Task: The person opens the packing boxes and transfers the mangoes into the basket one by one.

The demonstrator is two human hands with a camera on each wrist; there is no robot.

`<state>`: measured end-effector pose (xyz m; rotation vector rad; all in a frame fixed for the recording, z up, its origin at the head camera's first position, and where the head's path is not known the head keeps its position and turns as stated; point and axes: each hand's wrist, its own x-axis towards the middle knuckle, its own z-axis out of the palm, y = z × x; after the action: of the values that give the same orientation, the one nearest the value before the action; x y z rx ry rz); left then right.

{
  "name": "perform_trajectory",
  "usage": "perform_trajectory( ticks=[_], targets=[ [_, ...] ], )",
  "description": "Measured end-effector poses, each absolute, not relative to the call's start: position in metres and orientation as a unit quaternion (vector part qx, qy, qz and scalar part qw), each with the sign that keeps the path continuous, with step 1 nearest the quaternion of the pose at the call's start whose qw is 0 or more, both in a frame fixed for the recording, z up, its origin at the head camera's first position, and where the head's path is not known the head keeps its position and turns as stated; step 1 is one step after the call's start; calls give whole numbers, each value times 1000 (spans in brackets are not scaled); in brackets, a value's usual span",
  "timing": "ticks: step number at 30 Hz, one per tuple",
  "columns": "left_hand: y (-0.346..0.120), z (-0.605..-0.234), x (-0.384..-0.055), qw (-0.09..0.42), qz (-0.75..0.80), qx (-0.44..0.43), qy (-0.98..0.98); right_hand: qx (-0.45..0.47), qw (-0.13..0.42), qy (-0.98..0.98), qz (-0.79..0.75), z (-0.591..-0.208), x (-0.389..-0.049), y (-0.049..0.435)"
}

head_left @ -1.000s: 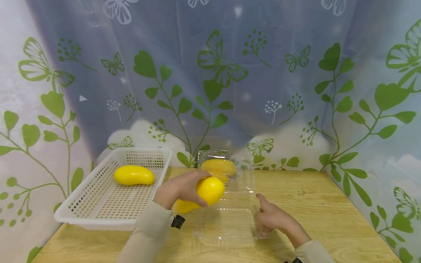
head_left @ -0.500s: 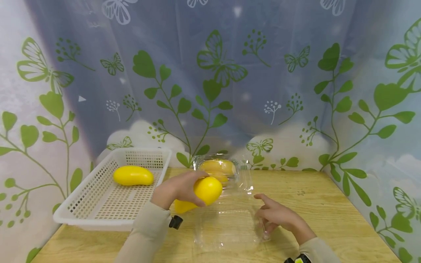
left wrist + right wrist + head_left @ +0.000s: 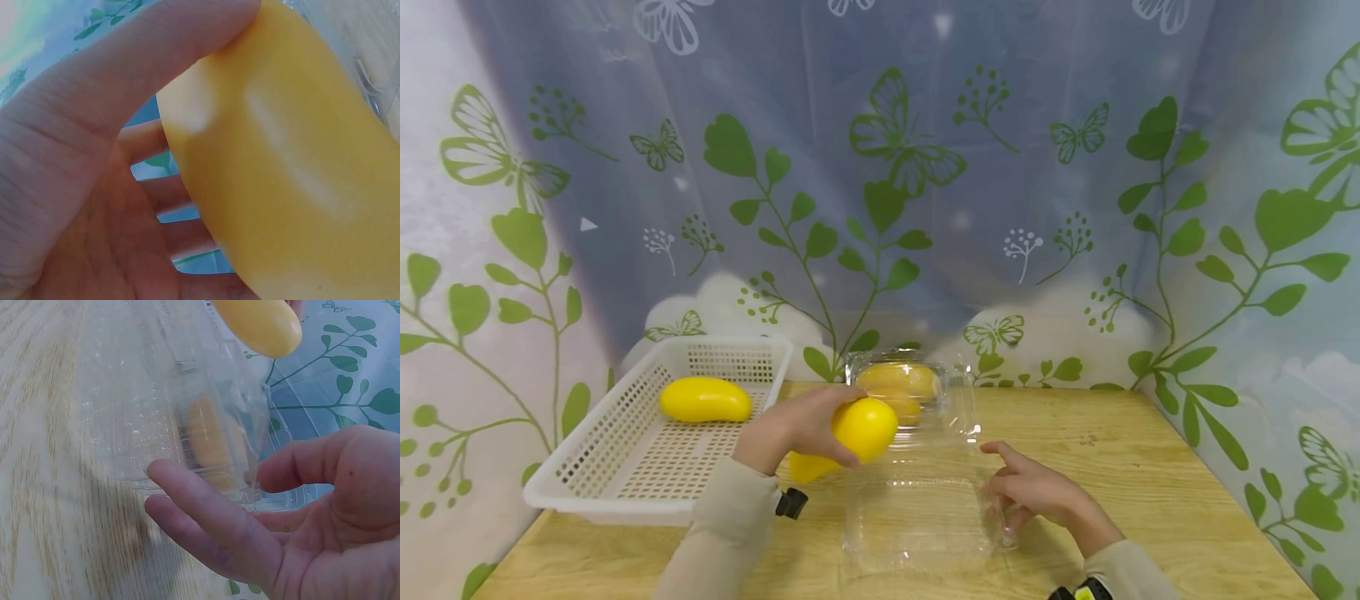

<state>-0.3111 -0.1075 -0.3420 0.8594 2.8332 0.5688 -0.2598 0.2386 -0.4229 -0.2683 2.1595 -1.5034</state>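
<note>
My left hand (image 3: 793, 425) holds a yellow mango (image 3: 867, 429) up, tilted, above the left edge of a clear plastic clamshell box (image 3: 917, 517). In the left wrist view, the thumb lies across the mango (image 3: 281, 150), and the fingers reach behind it. My right hand (image 3: 1037, 492) is at the right edge of the box; in the right wrist view, its fingers are spread at the box corner (image 3: 247, 497), seeming to touch it. Towards the back, yellow mangoes (image 3: 898, 387) show through clear plastic.
To the left stands a white perforated plastic basket (image 3: 553, 492) with another mango (image 3: 706, 400) in it. The wooden table (image 3: 1097, 433) runs back to a patterned cloth backdrop (image 3: 805, 150).
My left hand has shifted slightly left with the mango. The right hand's fingers have spread somewhat since a second ago, and the raised clear plastic at the back has dropped a little.
</note>
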Motion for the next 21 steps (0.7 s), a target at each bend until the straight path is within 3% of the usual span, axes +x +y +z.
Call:
perform_trajectory(
  ticks=[21],
  targets=[
    [-125,-326,-309,51,157,272,948,-92,252,791,-551,-420,-258,237]
  ],
)
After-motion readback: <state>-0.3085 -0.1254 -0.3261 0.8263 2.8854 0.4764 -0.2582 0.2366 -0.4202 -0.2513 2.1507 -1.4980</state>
